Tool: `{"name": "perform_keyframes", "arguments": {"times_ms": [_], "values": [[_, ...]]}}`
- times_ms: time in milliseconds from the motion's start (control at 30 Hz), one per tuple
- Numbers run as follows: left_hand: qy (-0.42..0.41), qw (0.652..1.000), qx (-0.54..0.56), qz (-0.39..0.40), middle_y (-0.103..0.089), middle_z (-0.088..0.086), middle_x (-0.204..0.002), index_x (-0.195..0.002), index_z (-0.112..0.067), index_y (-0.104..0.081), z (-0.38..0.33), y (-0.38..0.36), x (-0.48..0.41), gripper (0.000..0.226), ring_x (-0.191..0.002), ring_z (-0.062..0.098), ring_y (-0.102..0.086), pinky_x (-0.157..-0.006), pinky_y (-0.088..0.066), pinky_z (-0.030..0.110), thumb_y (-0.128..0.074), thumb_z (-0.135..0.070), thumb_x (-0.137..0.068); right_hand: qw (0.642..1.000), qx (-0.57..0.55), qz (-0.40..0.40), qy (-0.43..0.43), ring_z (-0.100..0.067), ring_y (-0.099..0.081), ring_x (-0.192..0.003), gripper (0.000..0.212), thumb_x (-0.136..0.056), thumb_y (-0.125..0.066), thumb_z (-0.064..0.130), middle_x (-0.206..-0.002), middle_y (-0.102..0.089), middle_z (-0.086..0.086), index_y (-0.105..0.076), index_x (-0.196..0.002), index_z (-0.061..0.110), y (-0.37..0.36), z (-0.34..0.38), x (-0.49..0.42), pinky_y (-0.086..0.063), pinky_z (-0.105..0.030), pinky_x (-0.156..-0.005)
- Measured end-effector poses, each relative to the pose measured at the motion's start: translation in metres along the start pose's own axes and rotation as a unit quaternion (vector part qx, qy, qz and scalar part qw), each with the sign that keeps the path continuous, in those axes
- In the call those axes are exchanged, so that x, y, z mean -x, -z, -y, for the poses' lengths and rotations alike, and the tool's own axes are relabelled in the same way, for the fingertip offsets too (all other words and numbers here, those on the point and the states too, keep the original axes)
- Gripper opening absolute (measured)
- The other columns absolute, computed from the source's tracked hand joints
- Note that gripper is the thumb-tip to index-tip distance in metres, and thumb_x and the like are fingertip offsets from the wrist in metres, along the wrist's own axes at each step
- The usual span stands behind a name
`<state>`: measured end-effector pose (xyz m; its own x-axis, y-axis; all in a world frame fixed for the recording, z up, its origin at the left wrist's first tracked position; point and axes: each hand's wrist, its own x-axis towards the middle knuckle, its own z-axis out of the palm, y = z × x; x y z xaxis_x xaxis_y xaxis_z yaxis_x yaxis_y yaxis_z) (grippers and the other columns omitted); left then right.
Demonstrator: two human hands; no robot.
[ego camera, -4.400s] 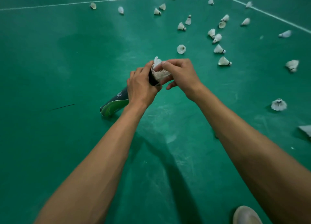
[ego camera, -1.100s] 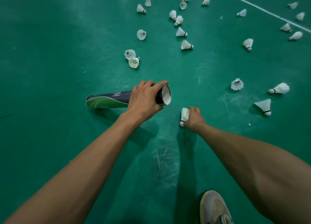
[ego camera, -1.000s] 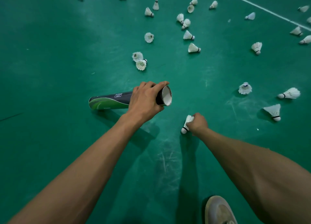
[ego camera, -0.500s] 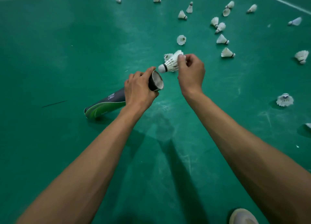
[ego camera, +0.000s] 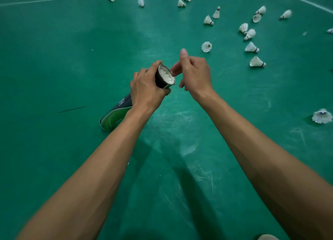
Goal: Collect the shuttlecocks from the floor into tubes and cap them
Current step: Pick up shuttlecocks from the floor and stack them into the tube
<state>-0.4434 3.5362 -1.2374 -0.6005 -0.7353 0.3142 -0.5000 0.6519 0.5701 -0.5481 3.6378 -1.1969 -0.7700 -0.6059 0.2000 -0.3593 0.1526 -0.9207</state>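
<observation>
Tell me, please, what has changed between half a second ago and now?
The right hand slid its shuttlecock cork-first into the tube and let go; only feather tips show at the mouth. The left hand still grips the tube near its open end, and loose shuttlecocks still lie across the floor.

Your dark, green-ended tube [ego camera: 115, 113] tilts mouth-up, a white shuttlecock [ego camera: 166, 76] seated inside; other shuttlecocks [ego camera: 206, 46] lie scattered on the floor [ego camera: 72, 59] beyond.

The middle of the tube [ego camera: 115, 113] is hidden under the left hand [ego camera: 146, 92]. Only feather tips of the inserted shuttlecock [ego camera: 166, 76] are shown. A shoe [ego camera: 268, 237] at 5 o'clock is cut by the bottom edge, a stray shuttlecock [ego camera: 330, 30] at 2 o'clock by the right.
</observation>
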Motion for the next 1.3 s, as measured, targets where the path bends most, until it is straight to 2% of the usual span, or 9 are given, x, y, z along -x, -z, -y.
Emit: {"name": "perform_keyframes", "arguments": {"times_ms": [233,333,467,567,700,833,933,1067,1300], "values": [[-0.021,0.999,0.03,0.021,-0.074,0.0,-0.115,-0.142,-0.04,-0.055,-0.013,-0.003,0.0,0.085,-0.111,0.03,-0.066,-0.098,-0.051,0.044,-0.077,-0.048,-0.061,0.957,0.143,0.253,-0.027,-0.029,-0.062,-0.043,0.053,-0.105,-0.033,0.058,-0.055,-0.062,0.001,-0.058,-0.082,0.018,0.003,0.022,0.012,-0.059,-0.037,-0.052],[-0.039,0.998,0.033,0.03,-0.075,-0.001,-0.114,-0.143,-0.04,-0.055,-0.014,-0.001,-0.001,0.087,-0.109,0.029,-0.068,-0.098,-0.052,0.046,-0.074,-0.048,-0.059,0.94,0.106,0.311,-0.093,-0.025,-0.056,-0.044,0.053,-0.102,-0.023,0.067,-0.091,-0.056,-0.006,-0.048,-0.12,0.023,0.007,0.028,0.016,-0.063,-0.053,-0.06],[-0.086,0.996,0.01,0.037,-0.07,0.002,-0.117,-0.144,-0.041,-0.053,-0.012,-0.002,0.006,0.086,-0.11,0.032,-0.062,-0.1,-0.047,0.048,-0.073,-0.052,-0.061,0.928,0.082,0.335,-0.143,-0.031,-0.066,-0.05,0.07,-0.097,-0.017,0.075,-0.126,-0.055,-0.011,-0.042,-0.136,0.022,0.012,0.027,0.023,-0.064,-0.051,-0.066],[-0.104,0.993,0.022,0.048,-0.068,0.004,-0.114,-0.144,-0.042,-0.052,-0.017,-0.006,0.005,0.083,-0.107,0.033,-0.059,-0.097,-0.045,0.047,-0.07,-0.056,-0.064,0.958,0.065,0.237,-0.15,-0.036,-0.073,-0.057,0.073,-0.099,-0.02,0.072,-0.125,-0.06,-0.017,-0.051,-0.133,0.015,0.016,0.017,0.026,-0.064,-0.048,-0.064],[-0.126,0.988,0.06,0.063,-0.071,-0.003,-0.113,-0.14,-0.048,-0.052,-0.036,-0.016,0.006,0.087,-0.105,0.027,-0.063,-0.093,-0.048,0.044,-0.076,-0.06,-0.056,0.982,0.166,-0.04,-0.08,-0.035,-0.071,-0.06,0.068,-0.099,-0.03,0.065,-0.079,-0.072,-0.015,-0.062,-0.065,0.016,0.036,0.003,0.022,-0.06,-0.045,-0.065],[-0.14,0.981,0.118,0.067,-0.07,0.0,-0.115,-0.139,-0.046,-0.053,-0.053,-0.022,0.011,0.09,-0.105,0.028,-0.063,-0.092,-0.052,0.045,-0.08,-0.054,-0.054,0.947,0.308,-0.086,0.001,-0.031,-0.065,-0.071,0.045,-0.092,-0.048,0.049,-0.062,-0.062,-0.006,-0.062,-0.064,0.016,0.061,0.002,0.028,-0.046,-0.034,-0.06],[-0.163,0.975,0.122,0.088,-0.069,0.001,-0.118,-0.141,-0.045,-0.053,-0.058,-0.026,0.013,0.091,-0.106,0.03,-0.062,-0.093,-0.051,0.045,-0.08,-0.052,-0.054,0.945,0.328,0.017,-0.007,-0.026,-0.063,-0.077,0.018,-0.078,-0.055,0.027,-0.071,-0.066,-0.001,-0.073,-0.079,0.026,0.079,0.022,0.038,-0.045,-0.03,-0.062],[-0.234,0.959,0.119,0.102,-0.068,0.005,-0.117,-0.142,-0.039,-0.054,-0.063,-0.035,0.025,0.091,-0.103,0.034,-0.059,-0.091,-0.048,0.046,-0.077,-0.051,-0.055,0.903,0.373,0.21,-0.039,-0.028,-0.068,-0.076,0.03,-0.075,-0.043,0.001,-0.085,-0.066,-0.008,-0.069,-0.082,0.015,0.096,0.033,0.049,-0.059,-0.036,-0.067],[-0.279,0.939,0.136,0.148,-0.069,-0.002,-0.115,-0.139,-0.036,-0.062,-0.068,-0.032,0.032,0.088,-0.104,0.024,-0.06,-0.094,-0.048,0.042,-0.076,-0.057,-0.054,0.907,0.274,0.304,-0.098,-0.021,-0.044,-0.07,0.016,-0.068,-0.057,-0.004,-0.076,-0.048,-0.007,-0.05,-0.078,0.007,0.086,-0.001,0.042,-0.038,-0.028,-0.059]]}}
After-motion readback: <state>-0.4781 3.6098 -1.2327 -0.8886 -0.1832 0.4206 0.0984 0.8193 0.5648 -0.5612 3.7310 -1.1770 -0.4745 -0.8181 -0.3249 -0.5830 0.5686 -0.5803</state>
